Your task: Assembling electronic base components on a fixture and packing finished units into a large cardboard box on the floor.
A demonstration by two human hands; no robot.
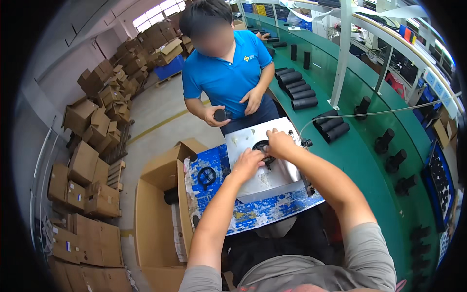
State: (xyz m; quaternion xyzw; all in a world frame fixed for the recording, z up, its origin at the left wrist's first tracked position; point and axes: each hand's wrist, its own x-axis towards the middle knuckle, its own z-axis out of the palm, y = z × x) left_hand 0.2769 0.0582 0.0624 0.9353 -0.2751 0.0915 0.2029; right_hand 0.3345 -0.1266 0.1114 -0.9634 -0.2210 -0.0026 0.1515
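Observation:
Both my hands meet over a black round ring-shaped part [261, 145] set on top of a pale metal box [248, 184]. My left hand [249, 164] has its fingers curled onto the part's near left edge. My right hand [281, 144] is closed over its right side, and the fingertips are partly hidden. Just left of the box, a black spoked ring [206, 176] lies on the worn blue tabletop [216, 158]. A small black fitting [306, 143] sticks out at the box's right side, beside my right wrist.
Across the box stands a person in a blue shirt [226, 73], holding a black cylindrical piece [221, 115]. An open carton [163, 219] stands left of the table. Several black tubes [304, 103] rest on the green workbench [355, 165] at right. Stacked cartons [90, 194] line the far left.

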